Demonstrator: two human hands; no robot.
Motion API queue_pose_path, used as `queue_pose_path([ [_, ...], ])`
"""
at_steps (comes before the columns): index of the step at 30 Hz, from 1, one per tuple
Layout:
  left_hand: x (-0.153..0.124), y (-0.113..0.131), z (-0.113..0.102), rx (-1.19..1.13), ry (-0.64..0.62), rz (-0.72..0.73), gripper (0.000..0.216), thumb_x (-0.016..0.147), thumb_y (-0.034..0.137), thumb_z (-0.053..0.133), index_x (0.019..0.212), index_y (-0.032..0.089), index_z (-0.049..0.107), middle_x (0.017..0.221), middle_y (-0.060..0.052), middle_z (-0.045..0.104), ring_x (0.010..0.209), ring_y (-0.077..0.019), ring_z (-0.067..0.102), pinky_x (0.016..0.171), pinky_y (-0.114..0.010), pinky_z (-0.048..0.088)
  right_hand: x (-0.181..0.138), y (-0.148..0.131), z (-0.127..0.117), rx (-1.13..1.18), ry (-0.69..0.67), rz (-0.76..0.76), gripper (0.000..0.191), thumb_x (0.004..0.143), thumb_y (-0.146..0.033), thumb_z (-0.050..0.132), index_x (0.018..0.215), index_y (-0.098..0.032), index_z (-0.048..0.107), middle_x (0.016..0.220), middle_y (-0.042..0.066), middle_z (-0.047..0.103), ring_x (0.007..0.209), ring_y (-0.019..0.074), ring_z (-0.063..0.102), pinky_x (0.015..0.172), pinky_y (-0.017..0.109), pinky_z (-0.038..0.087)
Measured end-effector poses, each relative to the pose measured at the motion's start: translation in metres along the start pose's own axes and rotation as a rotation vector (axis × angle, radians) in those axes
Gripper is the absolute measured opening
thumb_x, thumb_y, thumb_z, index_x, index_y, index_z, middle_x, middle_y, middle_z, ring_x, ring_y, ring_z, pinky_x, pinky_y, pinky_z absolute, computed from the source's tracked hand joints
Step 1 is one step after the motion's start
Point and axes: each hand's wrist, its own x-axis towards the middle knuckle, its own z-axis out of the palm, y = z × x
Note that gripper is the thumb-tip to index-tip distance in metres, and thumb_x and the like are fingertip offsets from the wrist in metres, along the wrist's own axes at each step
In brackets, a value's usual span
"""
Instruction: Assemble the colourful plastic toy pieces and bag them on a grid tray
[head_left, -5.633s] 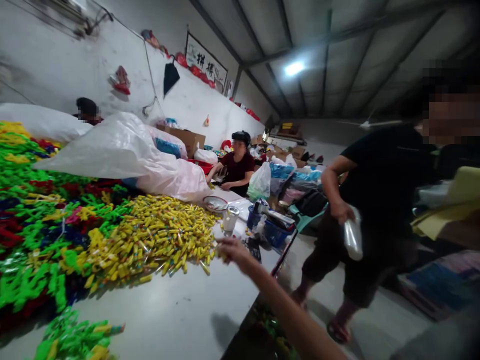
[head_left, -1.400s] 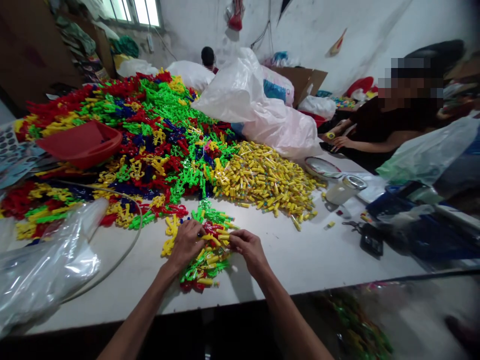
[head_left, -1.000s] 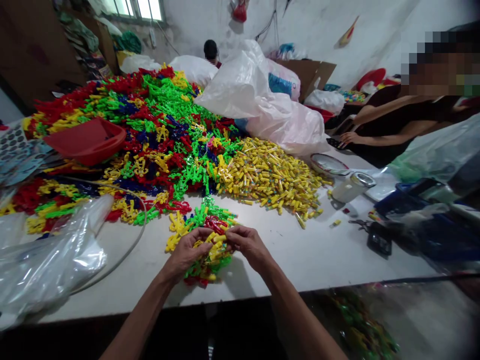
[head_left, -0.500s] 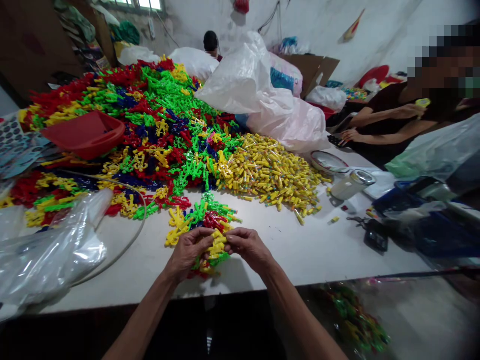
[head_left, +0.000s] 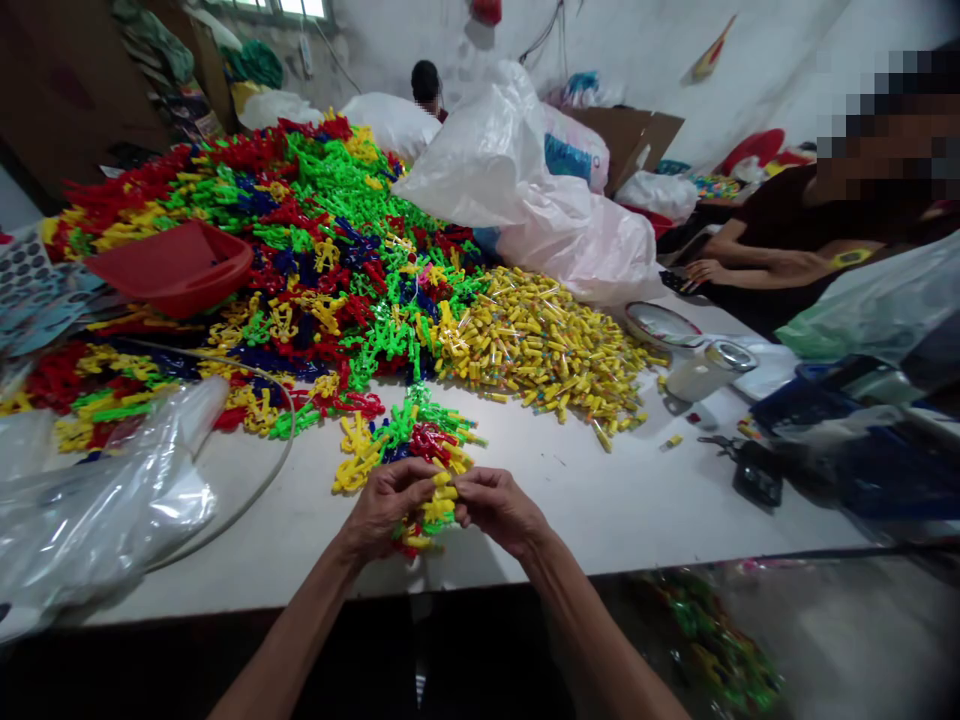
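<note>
My left hand (head_left: pixel 390 508) is closed around a small cluster of yellow plastic tubes (head_left: pixel 442 492) near the table's front edge. From the other side, my right hand (head_left: pixel 496 508) pinches the end of one tube, thumb and fingers pressed together. Just beneath and beyond my hands lie plastic toy figures (head_left: pixel 360 462) in yellow, green and red. Farther back is a heap of small yellow tubes with clear parts (head_left: pixel 551 345). My fingers partly hide the held pieces.
A large heap of coloured figures (head_left: pixel 300 210) covers the back left, with a red scoop (head_left: pixel 172 268) on it. Plastic bags (head_left: pixel 127 500) lie at left. A glass jar (head_left: pixel 709 370), keys (head_left: pixel 754 475) and a blue basket (head_left: pixel 885 460) stand right. A co-worker (head_left: pixel 780 250) sits at far right.
My hands stay close together over the same spot, with the fingers and the yellow tubes slightly shifted. The co-worker's hand with a yellow object has dropped lower.
</note>
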Motion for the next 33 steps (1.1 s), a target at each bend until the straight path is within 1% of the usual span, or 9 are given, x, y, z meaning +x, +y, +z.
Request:
queue_pose_path([
  [4,0.0,0.002,-0.005,0.031,-0.053,-0.008,0.03,0.067,0.041,0.069,0.082,0.016,0.068,0.069,0.0,0.059,0.051,-0.0067,0.047,0.047,-0.019,0.038,-0.004,0.002,0.003,-0.033,-0.023,-0.006,0.025,0.053,-0.031,0.081,0.066,-0.013,0.069,0.048,0.001,0.062,0.042,0.0093,0.055,0.047,0.021,0.043],
  [7,0.001,0.009,-0.011,0.218,-0.089,-0.009,0.027,0.072,0.04,0.065,0.085,0.016,0.069,0.071,-0.002,0.062,0.058,-0.0093,0.05,0.052,-0.02,0.04,-0.007,-0.002,0.006,-0.149,0.073,-0.078,0.024,0.055,-0.031,0.08,0.067,-0.013,0.07,0.051,0.003,0.064,0.045,0.0108,0.057,0.05,0.023,0.045],
  [10,0.002,0.014,-0.011,0.375,-0.073,0.08,0.027,0.075,0.039,0.062,0.089,0.018,0.07,0.078,-0.003,0.065,0.068,-0.0127,0.054,0.059,-0.021,0.043,-0.005,-0.006,0.008,-0.19,0.153,-0.168,0.022,0.056,-0.03,0.08,0.066,-0.013,0.07,0.053,0.003,0.065,0.047,0.0114,0.058,0.051,0.023,0.046],
  [12,0.001,0.015,-0.008,0.383,-0.05,0.128,0.027,0.075,0.039,0.061,0.089,0.018,0.07,0.079,-0.004,0.065,0.071,-0.0138,0.056,0.062,-0.022,0.044,-0.003,-0.005,0.008,-0.121,0.124,-0.135,0.021,0.054,-0.028,0.08,0.064,-0.013,0.07,0.051,0.002,0.064,0.045,0.0099,0.056,0.048,0.021,0.044],
  [15,-0.001,0.015,-0.004,0.322,-0.057,0.136,0.028,0.074,0.04,0.061,0.086,0.016,0.07,0.073,-0.003,0.063,0.061,-0.0112,0.053,0.054,-0.021,0.042,-0.003,0.001,0.01,0.034,0.06,-0.056,0.022,0.049,-0.027,0.082,0.06,-0.013,0.069,0.045,0.0,0.061,0.039,0.0074,0.052,0.043,0.018,0.041],
  [18,-0.004,0.016,-0.003,0.29,-0.088,0.177,0.027,0.075,0.039,0.061,0.085,0.015,0.07,0.07,-0.003,0.061,0.058,-0.0101,0.052,0.051,-0.02,0.041,-0.007,0.004,0.014,0.095,0.036,-0.059,0.022,0.05,-0.027,0.082,0.06,-0.013,0.069,0.043,0.0,0.059,0.037,0.0072,0.051,0.042,0.018,0.04],
  [25,-0.005,0.013,-0.005,0.587,-0.015,0.367,0.02,0.082,0.03,0.054,0.089,0.02,0.07,0.078,-0.003,0.065,0.073,-0.0129,0.057,0.067,-0.023,0.044,-0.013,-0.007,0.019,-0.199,0.18,-0.271,0.017,0.06,-0.027,0.077,0.067,-0.012,0.07,0.05,0.002,0.064,0.045,0.0103,0.057,0.048,0.021,0.045],
  [31,-0.004,0.0,-0.006,0.538,-0.002,0.144,0.03,0.085,0.038,0.046,0.094,0.019,0.067,0.077,-0.001,0.065,0.07,-0.0131,0.057,0.062,-0.022,0.044,-0.008,0.0,0.016,-0.262,0.223,-0.217,0.023,0.057,-0.031,0.078,0.065,-0.012,0.069,0.048,0.001,0.062,0.043,0.0105,0.056,0.047,0.022,0.046],
  [33,-0.005,-0.002,-0.006,0.553,-0.002,0.138,0.03,0.084,0.038,0.046,0.092,0.019,0.067,0.077,-0.001,0.065,0.071,-0.0133,0.057,0.064,-0.022,0.044,-0.007,0.004,0.015,-0.264,0.231,-0.211,0.024,0.057,-0.032,0.078,0.065,-0.011,0.069,0.048,0.001,0.062,0.043,0.0105,0.056,0.047,0.022,0.046],
])
